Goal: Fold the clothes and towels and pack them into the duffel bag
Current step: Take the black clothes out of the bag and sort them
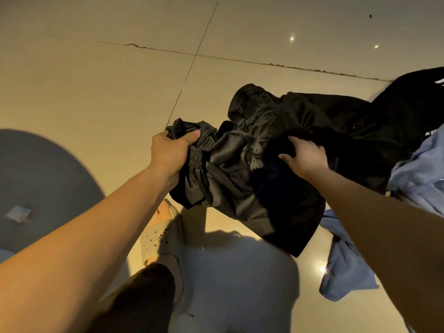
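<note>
Floor tiles (pixel 96 80) beige, with a cracked grout line on the far side. At right, light blue garment (pixel 346 272) lies crumpled, partly hidden by the right forearm. Below the left wrist, beige slipper (pixel 156 236); its small badge is unreadable. White print on black clothing (pixel 408 99) at the right edge is cut off and illegible. Centre: black satin garment (pixel 230 179), bunched between both outstretched arms. The left hand (pixel 171 152) fists its gathered waistband; the right hand (pixel 306 156) clutches dark fabric.
</note>
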`<state>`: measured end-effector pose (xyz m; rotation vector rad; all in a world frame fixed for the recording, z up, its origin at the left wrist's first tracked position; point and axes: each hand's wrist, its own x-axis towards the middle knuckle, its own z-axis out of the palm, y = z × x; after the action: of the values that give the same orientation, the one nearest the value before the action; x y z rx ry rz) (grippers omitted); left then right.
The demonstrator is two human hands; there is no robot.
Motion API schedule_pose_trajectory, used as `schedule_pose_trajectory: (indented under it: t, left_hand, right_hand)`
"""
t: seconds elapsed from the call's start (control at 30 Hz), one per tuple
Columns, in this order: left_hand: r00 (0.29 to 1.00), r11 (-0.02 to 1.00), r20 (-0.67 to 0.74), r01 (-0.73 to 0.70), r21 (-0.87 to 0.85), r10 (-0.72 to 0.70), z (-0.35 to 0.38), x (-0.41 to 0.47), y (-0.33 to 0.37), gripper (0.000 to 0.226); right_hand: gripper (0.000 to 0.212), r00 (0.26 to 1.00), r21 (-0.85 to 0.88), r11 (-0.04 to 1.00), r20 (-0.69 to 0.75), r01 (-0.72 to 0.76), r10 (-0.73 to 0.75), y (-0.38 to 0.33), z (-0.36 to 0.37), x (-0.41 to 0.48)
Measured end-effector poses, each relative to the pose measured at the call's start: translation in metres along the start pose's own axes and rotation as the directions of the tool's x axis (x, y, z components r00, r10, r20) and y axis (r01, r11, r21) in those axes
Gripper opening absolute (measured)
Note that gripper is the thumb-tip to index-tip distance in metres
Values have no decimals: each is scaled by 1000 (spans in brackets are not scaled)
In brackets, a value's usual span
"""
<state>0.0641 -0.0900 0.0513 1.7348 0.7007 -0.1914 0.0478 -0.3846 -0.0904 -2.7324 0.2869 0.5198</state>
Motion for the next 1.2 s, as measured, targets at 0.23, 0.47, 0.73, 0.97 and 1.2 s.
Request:
schedule_pose_trajectory:
  t: [0.23,0.47,0.73,0.97,1.2]
  left_hand:
    - [999,1000,41,18,4,-18,-1,-5,-6,39]
    - [997,997,51,63,34,-65,-1,-8,-6,38]
    - [993,996,100,49,69,-56,9,-13,-7,35]
    - [999,998,41,12,66,-15,7,-7,-2,38]
    - [995,996,-65,-68,65,72,0,4,5,31]
  right_hand:
    - [23,966,-5,995,-242,96,-95,8,-8,-7]
    - [52,986,-121,992,161,-22,42,21,4,-17]
    - [12,980,459,879,-79,-126,182,34,-5,-29]
    - [30,967,792,610,-171,20,191,-40,-155,-26]
    - [25,985,946,290,-166,143,54,-103,-209,-47]
